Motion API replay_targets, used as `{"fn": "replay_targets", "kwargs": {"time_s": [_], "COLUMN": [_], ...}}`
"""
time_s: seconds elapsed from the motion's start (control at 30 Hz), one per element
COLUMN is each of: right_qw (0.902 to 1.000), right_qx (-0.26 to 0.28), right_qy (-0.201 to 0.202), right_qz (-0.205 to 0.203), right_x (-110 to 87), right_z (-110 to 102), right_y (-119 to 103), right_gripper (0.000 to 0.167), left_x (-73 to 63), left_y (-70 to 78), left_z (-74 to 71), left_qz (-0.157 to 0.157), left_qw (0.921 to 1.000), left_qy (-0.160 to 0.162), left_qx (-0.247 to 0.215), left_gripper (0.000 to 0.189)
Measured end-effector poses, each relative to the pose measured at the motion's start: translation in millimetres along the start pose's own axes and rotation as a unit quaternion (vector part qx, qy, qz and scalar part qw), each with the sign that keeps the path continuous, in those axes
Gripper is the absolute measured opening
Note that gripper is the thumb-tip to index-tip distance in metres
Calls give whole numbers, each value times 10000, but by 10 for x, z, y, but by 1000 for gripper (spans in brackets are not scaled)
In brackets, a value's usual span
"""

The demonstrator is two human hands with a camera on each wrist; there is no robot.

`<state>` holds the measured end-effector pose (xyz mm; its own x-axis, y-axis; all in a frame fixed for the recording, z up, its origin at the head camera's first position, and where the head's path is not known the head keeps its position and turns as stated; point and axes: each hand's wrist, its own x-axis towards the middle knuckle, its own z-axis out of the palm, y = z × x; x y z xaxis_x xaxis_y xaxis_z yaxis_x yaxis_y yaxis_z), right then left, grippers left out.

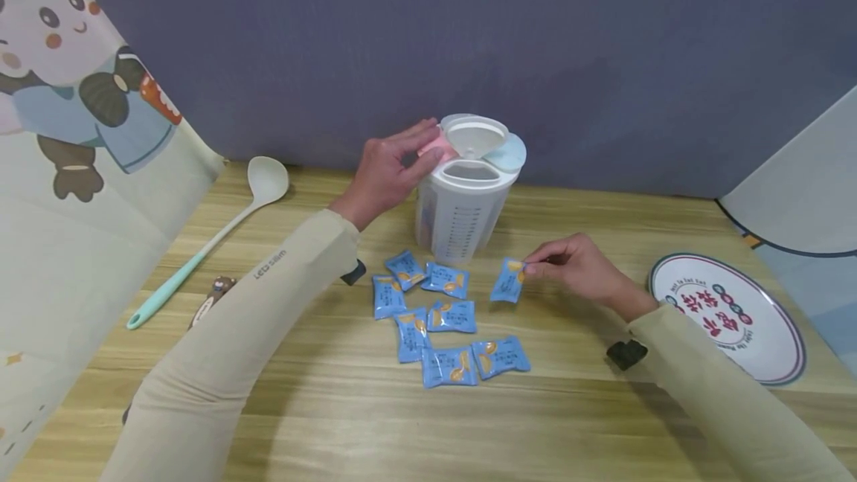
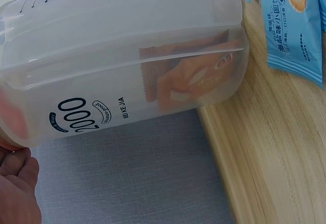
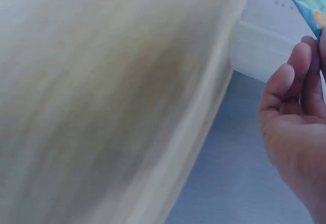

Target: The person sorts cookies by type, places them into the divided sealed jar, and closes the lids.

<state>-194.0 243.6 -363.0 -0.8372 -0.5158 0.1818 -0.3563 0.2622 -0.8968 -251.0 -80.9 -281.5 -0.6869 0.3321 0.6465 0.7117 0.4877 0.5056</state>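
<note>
A translucent storage container (image 1: 462,222) with pink, pale blue and white flaps on its lid stands upright near the back of the table. At its top left, my left hand (image 1: 391,166) holds the lid's edge by the pink flap (image 1: 438,146). Orange packets (image 2: 196,76) lie inside the container, seen through its wall in the left wrist view. My right hand (image 1: 579,270) pinches a blue snack packet (image 1: 506,281) by one corner, in front and to the right of the container. Several similar blue snack packets (image 1: 450,367) lie on the table before it.
A ladle (image 1: 268,181) with a mint handle lies at the left, and a brown bear figure (image 1: 217,290) is partly behind the left sleeve. At the right, a white plate (image 1: 770,333) with red lettering sits beside the right forearm. A dark blue panel (image 1: 602,80) rises behind the table.
</note>
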Motion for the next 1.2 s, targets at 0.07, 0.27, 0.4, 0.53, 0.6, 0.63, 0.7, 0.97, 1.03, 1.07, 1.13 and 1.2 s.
{"fn": "replay_targets", "kwargs": {"time_s": [0.07,0.27,0.4,0.53,0.6,0.63,0.7,0.97,1.03,1.07,1.13,1.2], "right_qw": [9999,9987,9952,9887,9849,9832,9803,9660,9567,9524,9437,9388], "right_qx": [40,203,584,909,1028,1083,1158,1568,1888,2005,2253,2359], "right_qy": [111,464,713,948,1099,1178,1315,1574,1649,1695,1753,1839], "right_qz": [51,-43,-342,-729,-851,-873,-914,-1320,-1476,-1548,-1671,-1709], "right_x": [-1,0,15,51,73,82,105,278,339,369,430,485], "right_z": [-12,-49,-104,-167,-192,-203,-215,-178,-153,-140,-117,-96], "right_y": [-46,-153,-224,-307,-351,-372,-416,-605,-660,-687,-740,-794], "right_gripper": [9,8,11,12,12,12,12,5,9,10,14,16], "left_x": [-1,8,17,19,18,16,12,11,11,10,7,3], "left_y": [1,1,-7,-19,-21,-23,-22,-16,-10,-9,-7,-3], "left_z": [5,3,2,4,6,7,5,-2,-3,-2,-2,-4], "left_qz": [15,35,51,189,264,291,314,299,276,278,212,144], "left_qw": [10000,10000,10000,9998,9995,9994,9993,9994,9995,9995,9997,9999], "left_qy": [4,20,39,106,134,141,145,146,131,131,93,50], "left_qx": [-10,23,32,49,74,92,111,103,71,65,47,48], "left_gripper": [39,39,39,38,38,38,38,38,38,38,38,39]}}
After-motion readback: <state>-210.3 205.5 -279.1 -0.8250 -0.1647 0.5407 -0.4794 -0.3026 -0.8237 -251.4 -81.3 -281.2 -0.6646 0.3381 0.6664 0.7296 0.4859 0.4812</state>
